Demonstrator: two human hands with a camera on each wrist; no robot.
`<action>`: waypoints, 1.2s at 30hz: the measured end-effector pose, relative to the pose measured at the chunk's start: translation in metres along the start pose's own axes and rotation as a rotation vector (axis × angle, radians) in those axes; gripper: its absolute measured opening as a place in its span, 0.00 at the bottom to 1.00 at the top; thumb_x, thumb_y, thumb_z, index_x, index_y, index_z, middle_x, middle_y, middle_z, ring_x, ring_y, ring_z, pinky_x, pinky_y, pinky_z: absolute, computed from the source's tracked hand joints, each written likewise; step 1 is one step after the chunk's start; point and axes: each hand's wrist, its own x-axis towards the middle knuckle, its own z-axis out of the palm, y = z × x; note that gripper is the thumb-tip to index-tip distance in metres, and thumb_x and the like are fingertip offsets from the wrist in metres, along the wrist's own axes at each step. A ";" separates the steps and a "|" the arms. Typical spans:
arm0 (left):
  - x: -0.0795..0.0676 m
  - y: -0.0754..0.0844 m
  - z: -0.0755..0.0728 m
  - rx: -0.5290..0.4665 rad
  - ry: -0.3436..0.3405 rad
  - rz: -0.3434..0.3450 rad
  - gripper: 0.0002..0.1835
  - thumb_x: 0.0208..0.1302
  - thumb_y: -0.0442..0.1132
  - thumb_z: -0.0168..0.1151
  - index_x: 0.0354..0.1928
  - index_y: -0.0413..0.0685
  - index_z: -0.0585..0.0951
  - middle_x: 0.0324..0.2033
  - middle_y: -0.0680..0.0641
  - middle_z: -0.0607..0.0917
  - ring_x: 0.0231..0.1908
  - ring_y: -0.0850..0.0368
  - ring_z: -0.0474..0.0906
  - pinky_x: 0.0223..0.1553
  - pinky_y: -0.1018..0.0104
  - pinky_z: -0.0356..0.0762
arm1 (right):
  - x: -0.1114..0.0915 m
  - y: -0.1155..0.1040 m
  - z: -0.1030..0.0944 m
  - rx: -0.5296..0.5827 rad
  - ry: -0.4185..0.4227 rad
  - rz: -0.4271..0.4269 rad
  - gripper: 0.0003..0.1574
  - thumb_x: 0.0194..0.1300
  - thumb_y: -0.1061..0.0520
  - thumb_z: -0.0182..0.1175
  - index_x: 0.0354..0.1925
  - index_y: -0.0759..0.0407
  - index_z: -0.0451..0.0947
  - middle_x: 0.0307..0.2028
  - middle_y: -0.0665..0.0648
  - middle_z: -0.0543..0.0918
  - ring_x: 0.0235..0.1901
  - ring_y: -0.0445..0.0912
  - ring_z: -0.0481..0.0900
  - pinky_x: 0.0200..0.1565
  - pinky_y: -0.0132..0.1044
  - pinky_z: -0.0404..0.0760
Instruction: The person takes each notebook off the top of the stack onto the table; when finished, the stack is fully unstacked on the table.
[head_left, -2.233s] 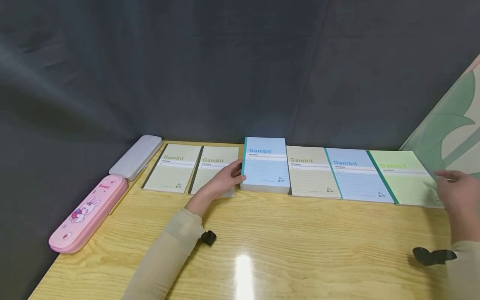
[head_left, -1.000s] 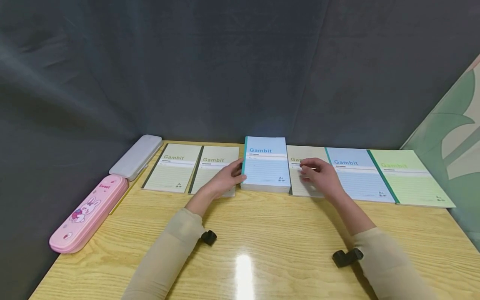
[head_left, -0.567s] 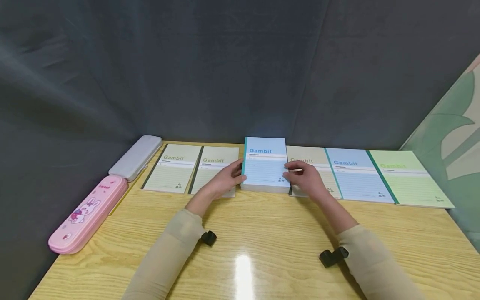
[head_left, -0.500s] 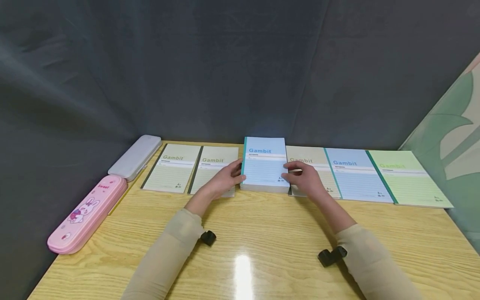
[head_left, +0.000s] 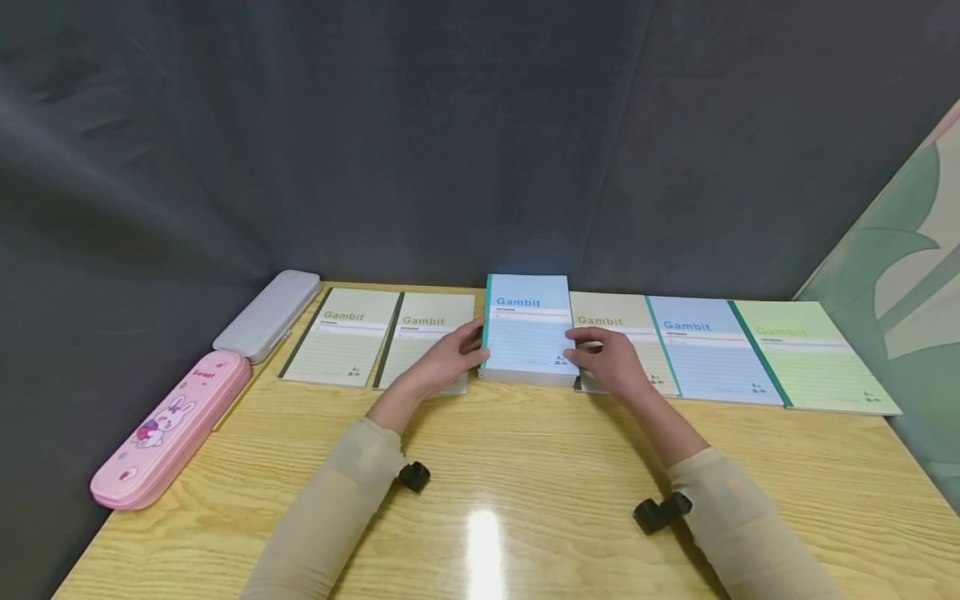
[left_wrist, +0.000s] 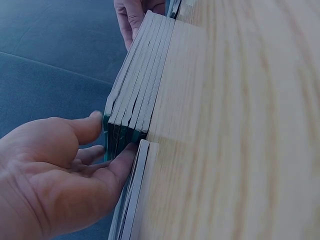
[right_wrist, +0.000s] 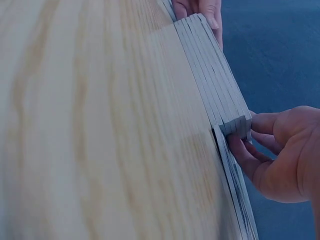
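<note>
A stack of several notebooks (head_left: pixel 528 321) with a blue cover on top lies at the back of the table. My left hand (head_left: pixel 442 365) grips its left edge at the teal spine; in the left wrist view, the thumb (left_wrist: pixel 87 127) is at the top cover and fingers reach low on the spine side. On the opposite edge, my right hand (head_left: pixel 611 360) holds the stack likewise, its curled fingers (right_wrist: pixel 245 155) low against the page side in the right wrist view. The stack stands higher than the single notebooks beside it.
Left of the stack lie two beige notebooks (head_left: pixel 341 337). To its right are a beige notebook (head_left: pixel 600 308), a blue one (head_left: pixel 708 350) and a green one (head_left: pixel 810 354). A pink pencil case (head_left: pixel 172 429) and a white case (head_left: pixel 270 312) line the table's left edge. A dark curtain hangs behind.
My right hand has come left from the green notebook, across the row, to the stack's right edge. The left hand has stayed on the stack, and the notebooks keep their places.
</note>
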 end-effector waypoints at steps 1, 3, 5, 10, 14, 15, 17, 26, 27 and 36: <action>0.000 -0.001 0.000 0.009 0.003 0.001 0.36 0.80 0.38 0.52 0.82 0.52 0.48 0.79 0.45 0.53 0.76 0.49 0.53 0.71 0.56 0.61 | 0.000 0.000 0.000 0.001 0.001 0.004 0.23 0.70 0.58 0.66 0.61 0.63 0.80 0.57 0.65 0.81 0.54 0.57 0.81 0.50 0.44 0.81; 0.000 -0.002 -0.001 0.027 0.009 0.002 0.35 0.80 0.39 0.51 0.82 0.53 0.50 0.78 0.45 0.53 0.76 0.49 0.53 0.72 0.56 0.61 | 0.001 0.001 0.000 0.004 0.003 0.009 0.23 0.70 0.58 0.66 0.61 0.63 0.80 0.56 0.65 0.81 0.54 0.57 0.80 0.50 0.43 0.80; -0.001 -0.002 -0.001 0.036 0.013 0.001 0.34 0.80 0.39 0.50 0.82 0.54 0.50 0.78 0.45 0.54 0.76 0.49 0.54 0.72 0.56 0.61 | 0.001 0.002 0.000 0.011 0.002 0.006 0.23 0.70 0.58 0.66 0.61 0.63 0.80 0.54 0.65 0.82 0.53 0.57 0.80 0.48 0.41 0.80; -0.002 0.000 -0.001 0.035 0.014 -0.006 0.34 0.80 0.38 0.51 0.81 0.54 0.51 0.78 0.45 0.54 0.76 0.49 0.54 0.72 0.56 0.61 | 0.002 0.004 0.000 0.020 -0.005 -0.003 0.23 0.70 0.58 0.66 0.61 0.63 0.80 0.53 0.64 0.82 0.53 0.57 0.80 0.45 0.35 0.79; -0.002 0.001 0.000 0.040 0.012 -0.003 0.34 0.80 0.37 0.51 0.81 0.54 0.52 0.78 0.44 0.54 0.76 0.48 0.54 0.71 0.55 0.62 | 0.001 0.006 -0.003 0.021 -0.006 -0.005 0.23 0.71 0.58 0.65 0.61 0.63 0.80 0.52 0.64 0.82 0.52 0.56 0.79 0.43 0.32 0.77; -0.002 0.001 0.000 0.039 0.012 -0.001 0.34 0.80 0.37 0.51 0.81 0.54 0.52 0.78 0.44 0.54 0.76 0.48 0.54 0.71 0.55 0.62 | 0.001 0.006 -0.003 0.026 -0.008 -0.007 0.23 0.71 0.59 0.65 0.61 0.64 0.80 0.52 0.64 0.82 0.51 0.55 0.79 0.42 0.31 0.77; -0.001 0.001 0.000 0.037 0.010 0.001 0.34 0.79 0.36 0.51 0.81 0.53 0.52 0.78 0.44 0.54 0.76 0.47 0.54 0.71 0.54 0.62 | 0.000 0.007 -0.005 0.046 -0.017 -0.009 0.22 0.72 0.60 0.64 0.62 0.65 0.79 0.52 0.65 0.81 0.50 0.54 0.78 0.40 0.29 0.77; -0.003 0.003 -0.002 -0.004 -0.006 -0.017 0.37 0.77 0.35 0.56 0.81 0.53 0.51 0.78 0.43 0.54 0.76 0.49 0.54 0.70 0.55 0.64 | -0.007 0.008 -0.012 0.115 -0.059 0.033 0.22 0.75 0.60 0.59 0.64 0.63 0.78 0.51 0.65 0.80 0.41 0.49 0.74 0.37 0.31 0.77; -0.003 0.003 -0.002 -0.007 -0.008 -0.018 0.38 0.77 0.36 0.56 0.81 0.53 0.51 0.78 0.43 0.55 0.76 0.49 0.53 0.70 0.55 0.64 | -0.008 0.008 -0.013 0.130 -0.068 0.039 0.23 0.76 0.59 0.58 0.65 0.63 0.77 0.51 0.64 0.80 0.40 0.48 0.75 0.37 0.31 0.77; -0.002 0.001 -0.001 0.010 -0.018 -0.007 0.38 0.77 0.36 0.57 0.81 0.55 0.52 0.78 0.43 0.54 0.76 0.48 0.53 0.71 0.53 0.63 | -0.011 0.020 -0.022 0.310 -0.155 0.090 0.27 0.78 0.59 0.55 0.70 0.66 0.69 0.31 0.53 0.76 0.25 0.42 0.68 0.28 0.34 0.72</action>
